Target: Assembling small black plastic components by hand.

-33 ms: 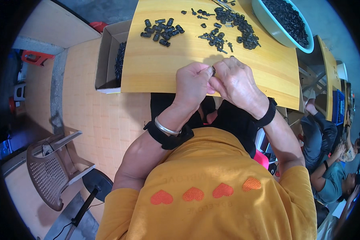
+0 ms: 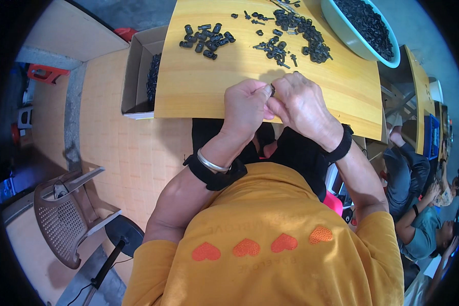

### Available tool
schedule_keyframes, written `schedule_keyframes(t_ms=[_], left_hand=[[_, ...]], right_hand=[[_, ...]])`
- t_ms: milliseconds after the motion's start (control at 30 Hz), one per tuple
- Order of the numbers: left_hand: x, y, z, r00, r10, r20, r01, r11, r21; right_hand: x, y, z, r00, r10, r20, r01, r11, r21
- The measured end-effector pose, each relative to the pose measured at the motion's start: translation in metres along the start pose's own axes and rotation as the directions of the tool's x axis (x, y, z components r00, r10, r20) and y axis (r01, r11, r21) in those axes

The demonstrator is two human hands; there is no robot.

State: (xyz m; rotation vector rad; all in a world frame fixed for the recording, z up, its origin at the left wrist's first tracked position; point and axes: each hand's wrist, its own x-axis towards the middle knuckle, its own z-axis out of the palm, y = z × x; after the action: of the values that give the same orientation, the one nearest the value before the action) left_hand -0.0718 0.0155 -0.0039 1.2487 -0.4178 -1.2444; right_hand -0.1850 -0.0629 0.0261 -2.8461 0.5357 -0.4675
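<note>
One small black piece (image 2: pixel 273 91) shows in the head view where the left hand (image 2: pixel 244 104) and right hand (image 2: pixel 307 106) meet, by the near edge of the wooden table (image 2: pixel 199 86). The left thumb and forefinger are pinched on it; the right fingers curl in close, but their tips are hidden, so I can't tell how they grip. Meeting like that probably lets one hand steady the piece for the other. From the hands, black barrels (image 2: pixel 207 40) cluster between ten and eleven o'clock, apart from loose black parts (image 2: pixel 317 45) at one, perhaps to keep them from mixing. A pale blue bowl (image 2: pixel 348 39) heaped with black bits (image 2: pixel 366 23) stands at two, a carton (image 2: pixel 134 84) at nine, both seemingly placed within reach.
</note>
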Motion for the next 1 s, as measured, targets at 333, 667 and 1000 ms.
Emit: schedule_keyframes(t_ms=[333, 667, 1000], left_hand=[[0.002, 0.002, -0.005, 0.997, 0.013, 0.073, -0.011, 1.0, -0.025], [0.004, 0.003, -0.017, 0.971, -0.004, 0.239, 0.041, 0.988, -0.152], [0.004, 0.001, -0.02, 0.964, 0.009, 0.266, 0.039, 0.984, -0.175]], right_hand=[[0.006, -0.003, -0.014, 0.998, 0.053, -0.024, -0.052, 0.998, 0.04], [0.004, 0.022, -0.016, 0.901, 0.263, 0.345, -0.43, 0.435, 0.791], [0.005, 0.022, -0.012, 0.893, 0.3, 0.335, -0.438, 0.414, 0.798]])
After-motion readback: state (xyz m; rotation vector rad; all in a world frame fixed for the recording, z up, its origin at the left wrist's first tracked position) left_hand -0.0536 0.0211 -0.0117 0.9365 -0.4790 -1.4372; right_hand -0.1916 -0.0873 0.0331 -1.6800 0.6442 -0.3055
